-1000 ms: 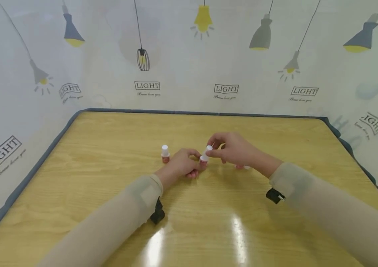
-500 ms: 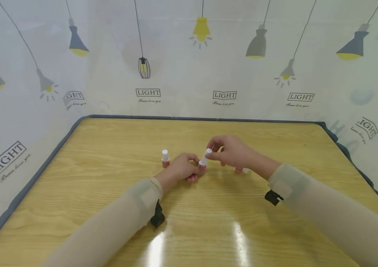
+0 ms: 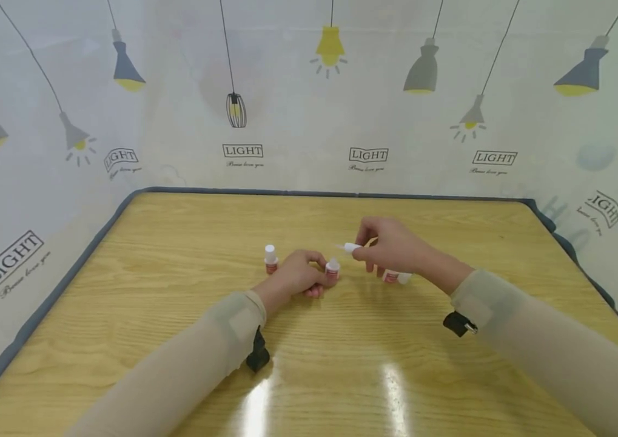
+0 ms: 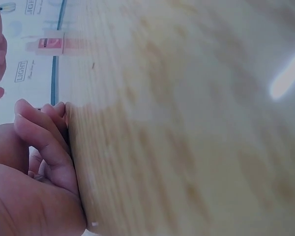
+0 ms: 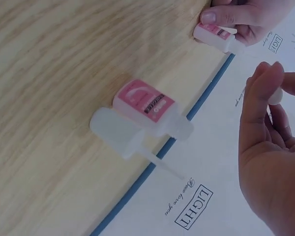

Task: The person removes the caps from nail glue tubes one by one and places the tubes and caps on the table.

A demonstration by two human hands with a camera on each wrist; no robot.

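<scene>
In the head view, my left hand [image 3: 303, 273] holds a small white bottle [image 3: 333, 267] with a pink label upright on the table, its neck uncapped. The right wrist view shows the left thumb and fingers round this bottle [image 5: 214, 37]. Just to its right and above, my right hand [image 3: 393, 243] pinches a white brush cap [image 3: 351, 247], held sideways with its thin brush pointing left. Fingers cover most of that cap [image 5: 275, 97] in the right wrist view. The left wrist view shows the left hand [image 4: 39, 157] low against the tabletop; its bottle is hidden there.
A capped bottle [image 3: 270, 260] stands left of the left hand. Below the right hand, an uncapped bottle [image 5: 147, 105] stands beside its brush cap [image 5: 115, 132], brush upward. The wooden table [image 3: 314, 364] ends at a dark edge before a lamp-printed backdrop [image 3: 298, 121].
The right hand has drawn the brush cap out of the bottle and moved it right, tipping it sideways. The left hand and its bottle have stayed in place.
</scene>
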